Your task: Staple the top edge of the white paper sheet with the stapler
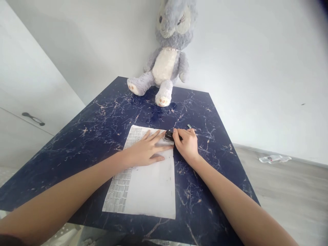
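Note:
A white sheet of paper [151,191] with a printed pattern down its left side lies on the dark blue marbled table [102,119]. My left hand [146,150] rests flat on the upper part of the sheet, fingers spread. At the sheet's upper right edge is a small black stapler-like tool [169,135], with my right hand [186,141] closed round it. The fingertips of my left hand are close to the tool. Much of the tool is hidden by my right fingers.
A large grey plush toy [165,65] sits at the table's far edge against the wall. A small dark object [189,126] lies just beyond my right hand. Clear plastic packaging [274,159] is on the floor at right. A white cabinet [23,136] stands at left.

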{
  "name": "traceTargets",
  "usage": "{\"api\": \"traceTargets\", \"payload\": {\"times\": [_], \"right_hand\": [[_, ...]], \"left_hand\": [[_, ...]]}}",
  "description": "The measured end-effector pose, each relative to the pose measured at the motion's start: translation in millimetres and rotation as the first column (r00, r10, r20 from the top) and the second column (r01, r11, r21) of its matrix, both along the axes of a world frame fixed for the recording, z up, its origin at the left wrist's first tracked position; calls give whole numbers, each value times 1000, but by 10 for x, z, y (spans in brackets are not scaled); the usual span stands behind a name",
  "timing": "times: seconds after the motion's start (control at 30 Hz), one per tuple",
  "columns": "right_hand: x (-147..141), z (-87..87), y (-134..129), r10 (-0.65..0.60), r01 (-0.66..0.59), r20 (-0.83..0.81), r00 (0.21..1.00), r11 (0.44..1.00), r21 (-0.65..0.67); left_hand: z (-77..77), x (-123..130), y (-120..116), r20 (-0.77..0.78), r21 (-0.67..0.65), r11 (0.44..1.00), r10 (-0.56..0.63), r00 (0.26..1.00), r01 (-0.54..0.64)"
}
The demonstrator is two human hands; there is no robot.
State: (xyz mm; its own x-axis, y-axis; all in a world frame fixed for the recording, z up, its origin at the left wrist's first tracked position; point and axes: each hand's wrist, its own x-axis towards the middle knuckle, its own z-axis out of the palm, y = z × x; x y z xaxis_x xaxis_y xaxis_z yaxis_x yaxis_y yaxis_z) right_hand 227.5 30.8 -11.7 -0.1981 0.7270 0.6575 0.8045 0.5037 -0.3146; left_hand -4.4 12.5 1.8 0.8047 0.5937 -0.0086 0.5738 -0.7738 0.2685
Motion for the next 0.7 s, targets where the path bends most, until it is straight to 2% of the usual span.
{"api": "traceTargets", "payload": {"times": [0.13,0.37,0.53,0.7], "right_hand": [[16,-11,22,17,-17,-25,1000,1000,4],[18,-10,23,-13,13,3,1000,1000,-3],[20,-9,12,-53,52,29,998,998,46],[6,11,-10,-35,32,60,998,998,47]], "left_hand": [[18,-90,23,-38,-5,999,-38,999,38],[-10,-13,49,-55,0,1000,-27,998,27],[15,-21,16,-63,-11,999,-54,997,53],[-35,-26,-9,-42,11,999,-48,998,48]]}}
